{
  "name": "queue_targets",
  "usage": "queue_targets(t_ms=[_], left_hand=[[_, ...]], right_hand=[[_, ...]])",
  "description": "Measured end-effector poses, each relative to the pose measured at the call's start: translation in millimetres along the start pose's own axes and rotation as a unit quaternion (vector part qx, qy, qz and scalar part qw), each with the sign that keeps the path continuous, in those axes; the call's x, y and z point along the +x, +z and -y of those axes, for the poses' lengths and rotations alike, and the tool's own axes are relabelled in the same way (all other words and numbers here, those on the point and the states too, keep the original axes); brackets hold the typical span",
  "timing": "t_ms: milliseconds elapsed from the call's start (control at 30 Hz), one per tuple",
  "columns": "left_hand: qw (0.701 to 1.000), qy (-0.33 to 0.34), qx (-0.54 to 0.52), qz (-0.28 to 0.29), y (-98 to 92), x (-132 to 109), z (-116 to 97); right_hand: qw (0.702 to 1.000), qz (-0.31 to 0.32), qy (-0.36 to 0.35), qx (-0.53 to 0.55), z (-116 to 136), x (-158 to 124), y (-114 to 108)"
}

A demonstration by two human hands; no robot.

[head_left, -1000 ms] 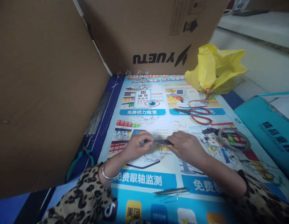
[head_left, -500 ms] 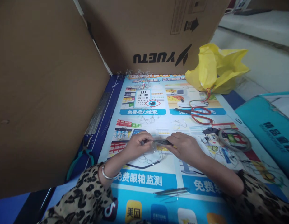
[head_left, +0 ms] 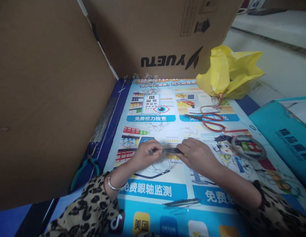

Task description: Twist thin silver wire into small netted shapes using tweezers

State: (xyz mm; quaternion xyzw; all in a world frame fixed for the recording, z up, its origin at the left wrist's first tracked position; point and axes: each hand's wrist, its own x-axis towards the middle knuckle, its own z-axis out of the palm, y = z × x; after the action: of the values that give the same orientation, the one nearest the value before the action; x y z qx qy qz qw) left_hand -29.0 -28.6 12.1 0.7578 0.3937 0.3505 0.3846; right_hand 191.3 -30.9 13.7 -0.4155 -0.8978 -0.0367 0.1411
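Observation:
Near the middle of the poster, my left hand is closed in a pinch at the left end of a dark, thin tool, perhaps on a wire too small to make out. The other end of this tool, which looks like pliers or tweezers, is inside my closed right hand. Thin wire loops lie on the poster just below both hands. Closer to me rests a small bundle of dark wire pieces. Red-handled scissors lie beyond my right hand.
Cardboard panels stand at the left and back. A yellow bag sits at the back right, a teal box at the right. A wire coil lies on the poster. Teal-handled pliers and straight wires are at left.
The dark tool has turned slightly between my hands, and my right hand and forearm have shifted a little. Everything else looks the same.

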Motion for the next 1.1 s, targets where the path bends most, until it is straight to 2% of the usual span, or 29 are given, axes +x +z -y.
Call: queue_targets(t_ms=[133, 267, 767, 1100], left_hand=[[0.999, 0.012, 0.03, -0.01, 1.5, -0.7, -0.3], [0.997, 0.036, 0.059, -0.023, 3.1, -1.6, 0.8], [0.984, 0.096, 0.143, -0.048, 4.5, -6.7, 0.1], [0.98, 0.102, 0.159, -0.06, 5.9, -6.7, -1.4]], right_hand=[[0.998, -0.018, -0.01, -0.065, 2.7, 0.3, -7.2], [0.995, -0.007, -0.013, -0.094, 4.8, 0.1, -12.8], [0.994, 0.015, -0.005, -0.108, 9.5, -0.6, -12.6], [0.994, 0.017, -0.003, -0.105, 9.7, -0.6, -10.6]])
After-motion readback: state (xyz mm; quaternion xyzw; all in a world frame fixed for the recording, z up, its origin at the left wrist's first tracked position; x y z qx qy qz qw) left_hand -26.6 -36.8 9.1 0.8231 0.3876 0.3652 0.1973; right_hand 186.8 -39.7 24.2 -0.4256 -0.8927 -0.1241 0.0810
